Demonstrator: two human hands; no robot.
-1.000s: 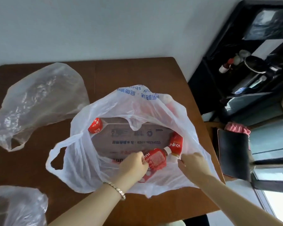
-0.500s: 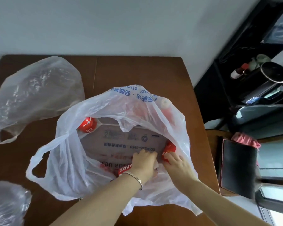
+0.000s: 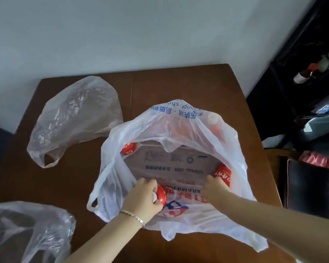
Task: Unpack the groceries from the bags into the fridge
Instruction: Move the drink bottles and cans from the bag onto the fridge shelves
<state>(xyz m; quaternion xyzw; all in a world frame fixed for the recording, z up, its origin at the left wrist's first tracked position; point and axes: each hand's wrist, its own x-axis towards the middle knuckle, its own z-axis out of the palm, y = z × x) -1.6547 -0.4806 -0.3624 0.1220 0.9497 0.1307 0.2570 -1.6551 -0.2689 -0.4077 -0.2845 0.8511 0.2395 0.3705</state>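
Thin, crinkled white bag [image 3: 207, 133] gapes open on the smooth brown table [image 3: 179, 86], near its right edge, with bare wood behind. Inside lie a flat cardboard box [image 3: 171, 164] and glossy red bottles [image 3: 128, 148]. The left hand [image 3: 142, 198] curls round one white-capped bottle [image 3: 160, 194]. The right hand [image 3: 215, 186] is at the box's near right corner, and I cannot tell its grip. Limp clear bags [image 3: 74, 118] fill the left side.

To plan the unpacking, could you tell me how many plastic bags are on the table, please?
3: the printed bag at centre, holding groceries; a far clear bag at the left; a near clear bag at the left corner, partly out of frame. Others may be unseen.
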